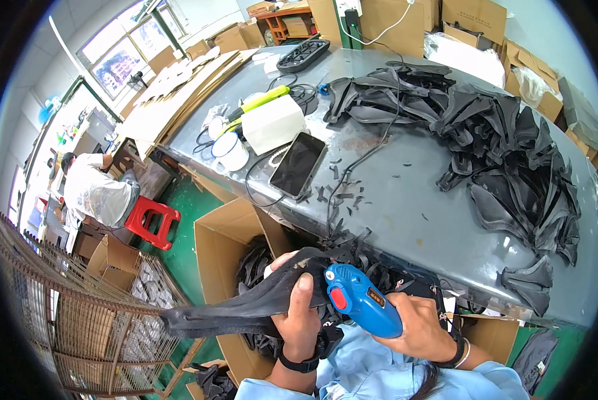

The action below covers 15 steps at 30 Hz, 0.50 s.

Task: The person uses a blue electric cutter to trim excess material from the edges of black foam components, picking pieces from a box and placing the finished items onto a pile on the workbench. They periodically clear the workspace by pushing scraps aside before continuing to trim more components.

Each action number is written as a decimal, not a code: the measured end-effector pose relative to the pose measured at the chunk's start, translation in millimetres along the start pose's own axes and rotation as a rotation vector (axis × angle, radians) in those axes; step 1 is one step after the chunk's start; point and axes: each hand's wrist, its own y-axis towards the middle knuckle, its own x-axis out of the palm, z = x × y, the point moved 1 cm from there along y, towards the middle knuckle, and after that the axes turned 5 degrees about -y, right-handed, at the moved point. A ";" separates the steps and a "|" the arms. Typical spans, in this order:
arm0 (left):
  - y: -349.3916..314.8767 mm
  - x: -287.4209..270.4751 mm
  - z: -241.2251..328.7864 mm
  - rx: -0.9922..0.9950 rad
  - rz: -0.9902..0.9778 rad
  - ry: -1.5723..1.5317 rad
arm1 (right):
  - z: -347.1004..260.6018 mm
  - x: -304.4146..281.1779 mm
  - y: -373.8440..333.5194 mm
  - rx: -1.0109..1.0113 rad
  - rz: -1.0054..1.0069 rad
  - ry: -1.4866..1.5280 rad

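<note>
My left hand grips a long black padded fabric piece, its thumb on top and its narrow end pointing left. In my right hand is a blue handheld power tool with a red button. The tool's front end meets the right end of the black piece; its tip is hidden there. Both hands are in front of the table's near edge, above an open cardboard box with black scraps in it.
Black molded pieces lie heaped along the far and right side of the grey table. A phone, a white tape roll, a black cable and small black offcuts are on it. Left are a wire cage, a red stool and a seated person.
</note>
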 end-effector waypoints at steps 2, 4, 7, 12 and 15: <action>0.4 -1.8 -0.2 -0.004 -0.009 0.017 | -1.7 -0.8 0.7 -0.009 -0.004 0.002; 1.5 -3.2 1.6 -0.012 -0.020 0.029 | -1.7 -2.6 1.0 -0.013 -0.008 0.000; 8.6 -8.4 14.3 -0.128 -0.066 0.168 | -0.2 -3.6 -0.1 -0.020 -0.015 -0.002; 29.3 -15.4 30.1 -0.273 -0.370 0.423 | 4.7 -1.9 -4.5 -0.032 -0.029 0.000; 41.4 -21.4 32.2 -0.290 -0.511 0.565 | 6.9 -1.7 -6.1 -0.041 -0.037 0.003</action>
